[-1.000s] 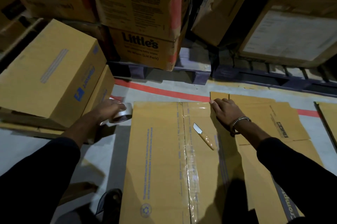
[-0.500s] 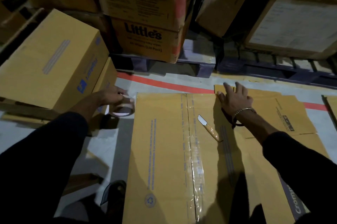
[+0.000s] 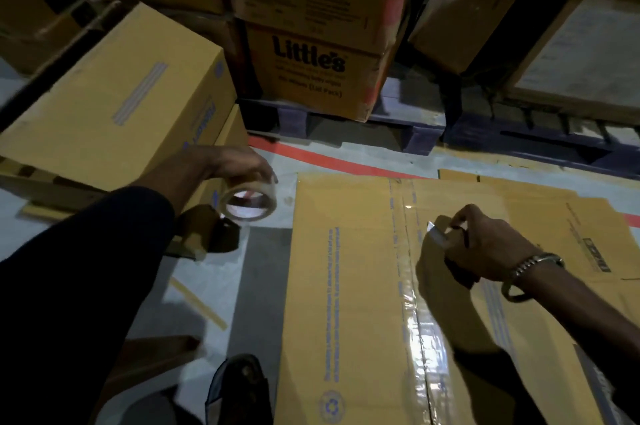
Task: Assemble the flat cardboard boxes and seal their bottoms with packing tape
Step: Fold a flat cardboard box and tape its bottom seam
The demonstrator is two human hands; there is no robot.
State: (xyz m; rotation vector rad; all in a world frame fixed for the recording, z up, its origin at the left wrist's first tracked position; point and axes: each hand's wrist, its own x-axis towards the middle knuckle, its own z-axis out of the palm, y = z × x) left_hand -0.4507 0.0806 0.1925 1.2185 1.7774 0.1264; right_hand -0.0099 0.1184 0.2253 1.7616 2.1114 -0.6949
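1. Nearest, the flat tan cardboard box (image 3: 346, 303) with a glossy taped centre seam lies on the floor at 5 o'clock.
2. Upon it, the right hand (image 3: 485, 244) pinches a small silver-bladed cutter (image 3: 437, 234).
3. Farther, at 10 o'clock, the left hand (image 3: 235, 165) grips a clear packing tape roll (image 3: 247, 201) beside the box.

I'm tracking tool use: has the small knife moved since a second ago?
Yes. The knife lay on the taped box right of its seam; now the right hand grips it, blade raised above that panel.
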